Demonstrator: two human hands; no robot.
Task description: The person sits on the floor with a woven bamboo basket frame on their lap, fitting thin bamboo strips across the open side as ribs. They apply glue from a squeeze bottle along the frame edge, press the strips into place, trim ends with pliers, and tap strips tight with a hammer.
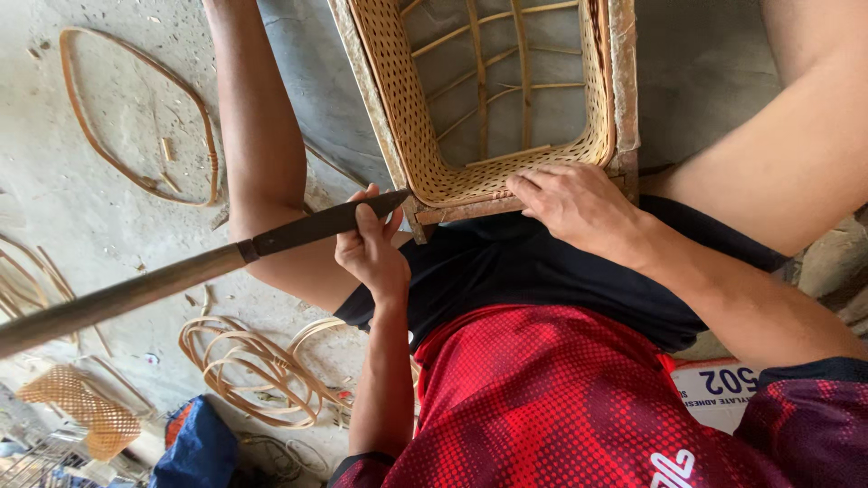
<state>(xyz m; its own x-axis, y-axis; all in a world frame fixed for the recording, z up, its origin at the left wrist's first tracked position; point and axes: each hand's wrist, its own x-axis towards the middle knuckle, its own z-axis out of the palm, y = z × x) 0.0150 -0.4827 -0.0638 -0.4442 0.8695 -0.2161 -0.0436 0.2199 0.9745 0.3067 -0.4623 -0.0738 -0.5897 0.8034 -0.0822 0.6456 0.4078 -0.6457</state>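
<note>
A woven cane tray (411,126) on a worn wooden frame lies between my knees, its near edge against my lap. My left hand (371,248) is shut on the dark blade of a long knife (312,226). The knife tip touches the frame's near left corner, and its long wooden handle (117,300) reaches out to the left. My right hand (579,206) lies on the tray's near edge, fingertips pressing on the woven rim near the middle.
On the concrete floor to the left lie a bent cane hoop (136,117), coils of cane strips (258,361), a small woven piece (86,411) and a blue cloth (194,452). A printed cardboard box (723,389) sits at my right hip.
</note>
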